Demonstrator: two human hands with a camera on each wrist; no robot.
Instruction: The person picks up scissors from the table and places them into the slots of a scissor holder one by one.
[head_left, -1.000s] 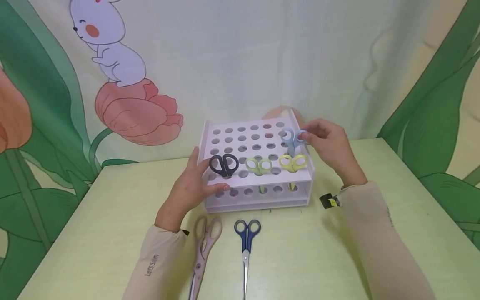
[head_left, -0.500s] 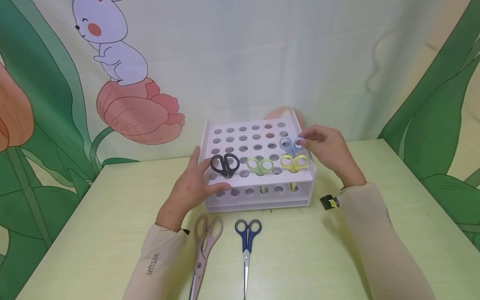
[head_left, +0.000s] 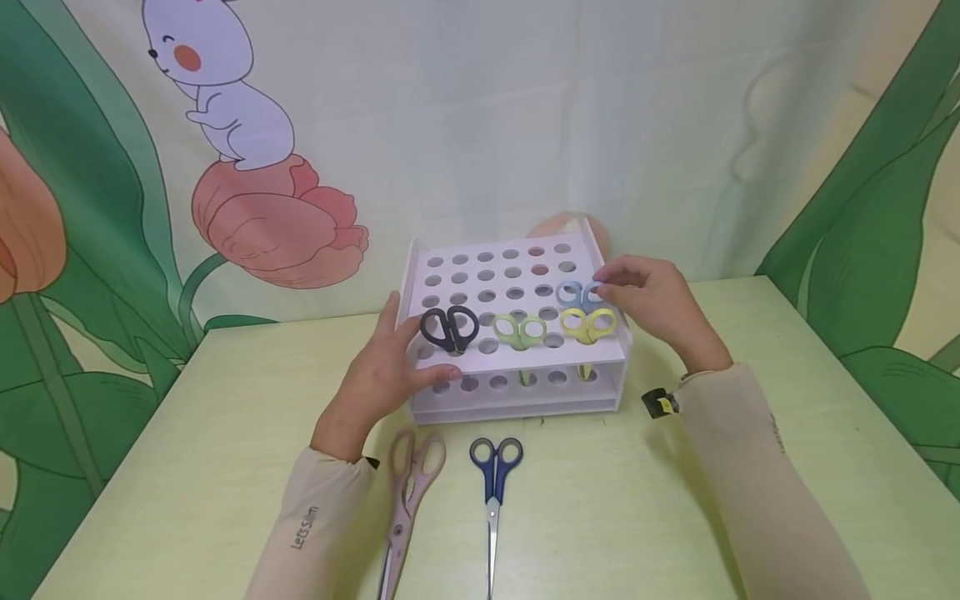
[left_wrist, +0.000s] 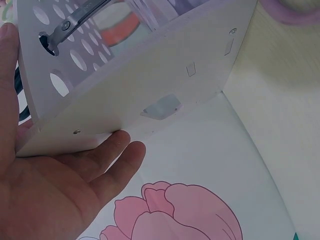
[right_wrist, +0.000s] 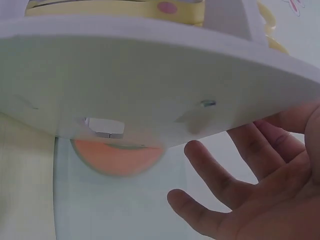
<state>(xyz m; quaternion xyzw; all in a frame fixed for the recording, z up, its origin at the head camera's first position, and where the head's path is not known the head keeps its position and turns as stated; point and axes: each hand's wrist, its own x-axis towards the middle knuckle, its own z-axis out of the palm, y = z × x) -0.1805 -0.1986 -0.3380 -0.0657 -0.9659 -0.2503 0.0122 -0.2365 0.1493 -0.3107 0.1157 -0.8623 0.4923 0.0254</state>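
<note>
Between the thumb and fingers of my right hand [head_left: 651, 298] is the right loop of a light blue pair of scissors [head_left: 585, 303]. They stand handles up in a white holed rack [head_left: 517, 362], just behind yellow scissors [head_left: 587, 332]; their blades are hidden. My left hand [head_left: 375, 371] holds the rack's left side, thumb at the front and fingers against the outer side panel [left_wrist: 165, 75]. Black scissors [head_left: 452, 332] sit upright at the front left of the rack, green scissors [head_left: 520, 335] near the front middle. The yellow blade cover [right_wrist: 115, 10] shows in the right wrist view.
Pink scissors [head_left: 402, 527] and dark blue scissors [head_left: 492, 492] lie on the pale yellow table [head_left: 600, 508] in front of the rack, the pink pair beside my left forearm. A printed curtain [head_left: 465, 125] hangs close behind the rack.
My right hand has moved slightly left and down with the light blue scissors, whose handles now sit lower, close behind the yellow ones. The left hand stays on the rack.
</note>
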